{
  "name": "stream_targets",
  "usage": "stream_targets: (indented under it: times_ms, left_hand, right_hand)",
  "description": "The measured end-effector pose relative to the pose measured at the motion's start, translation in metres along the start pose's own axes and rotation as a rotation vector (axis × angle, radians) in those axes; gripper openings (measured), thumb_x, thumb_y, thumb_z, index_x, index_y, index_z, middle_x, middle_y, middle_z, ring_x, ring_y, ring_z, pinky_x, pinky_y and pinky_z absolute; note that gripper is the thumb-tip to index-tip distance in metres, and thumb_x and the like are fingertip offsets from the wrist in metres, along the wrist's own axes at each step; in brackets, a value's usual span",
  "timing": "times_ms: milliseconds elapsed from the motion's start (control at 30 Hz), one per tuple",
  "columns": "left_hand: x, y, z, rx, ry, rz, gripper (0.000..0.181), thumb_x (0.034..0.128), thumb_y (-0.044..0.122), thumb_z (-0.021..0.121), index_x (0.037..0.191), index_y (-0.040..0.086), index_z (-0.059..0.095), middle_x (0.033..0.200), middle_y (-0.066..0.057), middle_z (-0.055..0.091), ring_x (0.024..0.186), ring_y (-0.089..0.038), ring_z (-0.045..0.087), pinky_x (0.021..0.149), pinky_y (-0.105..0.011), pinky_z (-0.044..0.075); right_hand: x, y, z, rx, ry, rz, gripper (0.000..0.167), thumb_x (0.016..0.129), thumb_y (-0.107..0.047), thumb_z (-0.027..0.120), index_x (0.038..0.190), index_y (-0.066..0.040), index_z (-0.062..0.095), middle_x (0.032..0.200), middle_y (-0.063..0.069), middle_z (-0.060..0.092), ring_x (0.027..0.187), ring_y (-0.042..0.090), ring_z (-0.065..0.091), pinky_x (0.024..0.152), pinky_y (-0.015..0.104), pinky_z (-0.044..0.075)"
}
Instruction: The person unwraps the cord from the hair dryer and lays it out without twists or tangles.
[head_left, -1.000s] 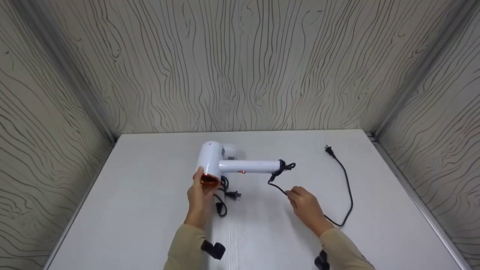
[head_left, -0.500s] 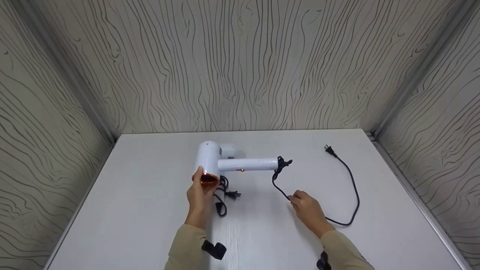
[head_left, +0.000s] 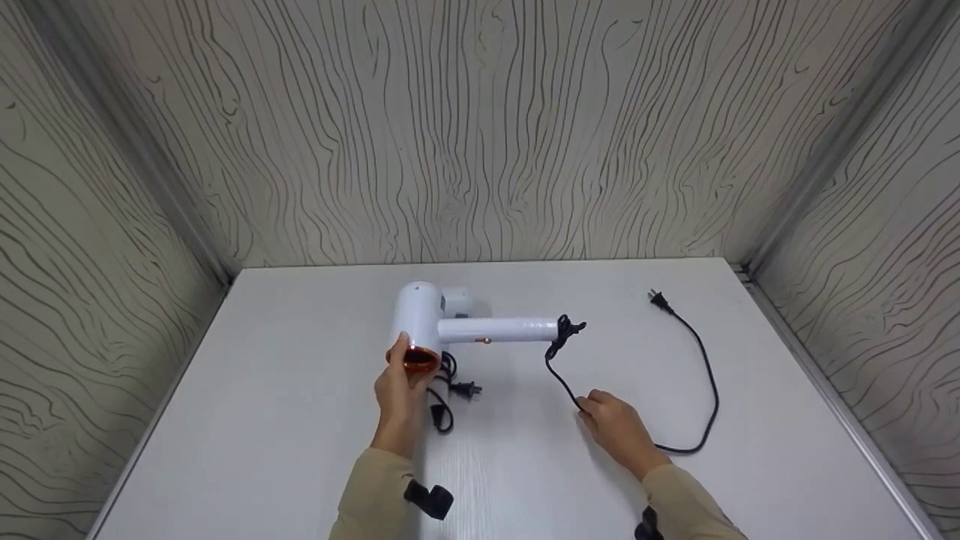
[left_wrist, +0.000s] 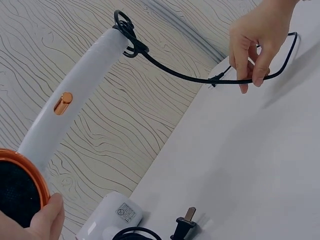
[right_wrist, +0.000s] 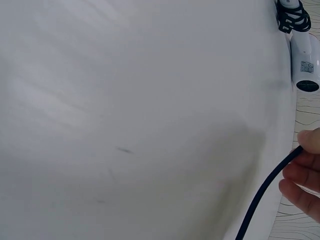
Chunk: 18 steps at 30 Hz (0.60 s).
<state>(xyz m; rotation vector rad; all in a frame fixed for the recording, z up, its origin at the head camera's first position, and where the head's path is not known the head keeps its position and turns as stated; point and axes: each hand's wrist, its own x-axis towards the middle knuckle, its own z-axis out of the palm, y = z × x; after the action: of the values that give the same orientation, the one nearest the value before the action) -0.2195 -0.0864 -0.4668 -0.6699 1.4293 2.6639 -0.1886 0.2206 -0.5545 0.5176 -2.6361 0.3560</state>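
My left hand (head_left: 394, 394) grips a white hair dryer (head_left: 418, 311) by its barrel, close to the copper-coloured rim, holding it above the table with the handle pointing right. In the left wrist view, the handle (left_wrist: 75, 90) bears a copper switch. Part of the black cord (head_left: 561, 377) is bundled at the handle's end. Lower right, my right hand (head_left: 616, 431) pinches that cord between thumb and fingers, as the right wrist view shows with the cord (right_wrist: 260, 195) running down. Past this hand, the cord bends over the table to a two-pin plug (head_left: 659, 301).
A second white hair dryer (head_left: 459, 301) lies on the white table (head_left: 300, 360) behind the held one, partly hidden. Its black cord is wrapped around the handle, and its plug (head_left: 466, 389) sticks out. Wood-patterned panels (head_left: 465, 135) stand around the table.
My right hand has moved slightly toward me along with the cord, and the cord's bend on the right has shifted outward. The hair dryer in my left hand has barely moved.
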Motion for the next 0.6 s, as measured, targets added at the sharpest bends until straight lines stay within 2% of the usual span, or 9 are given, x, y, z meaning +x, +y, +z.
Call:
stream_targets:
  times_ms: [367,600]
  left_hand:
    - [-0.0027,-0.0035,0.0015,0.067,0.000,0.032,0.082,0.0929,0.055,0.050,0.146,-0.002,0.024,0.144,-0.019,0.036,0.117,-0.021,0.052,0.111,-0.039,0.045]
    - [-0.0017,-0.0059,0.0014,0.074,0.009,0.031,0.083,0.0926,0.056,0.051,0.146,-0.002,0.024,0.145,-0.020,0.036,0.122,-0.025,0.051,0.113,-0.042,0.043]
  right_hand:
    - [0.0001,-0.0021,-0.0003,0.026,-0.019,0.040,0.009,0.077,-0.007,0.077,0.083,-0.002,0.073,0.072,0.003,0.064,0.062,0.006,0.058,0.054,0.018,0.050]
    - [0.0019,-0.0051,-0.0036,0.045,-0.061,0.103,0.011,0.078,-0.008,0.076,0.088,-0.003,0.074,0.073,0.002,0.066,0.063,0.006,0.058,0.056,0.018,0.051]
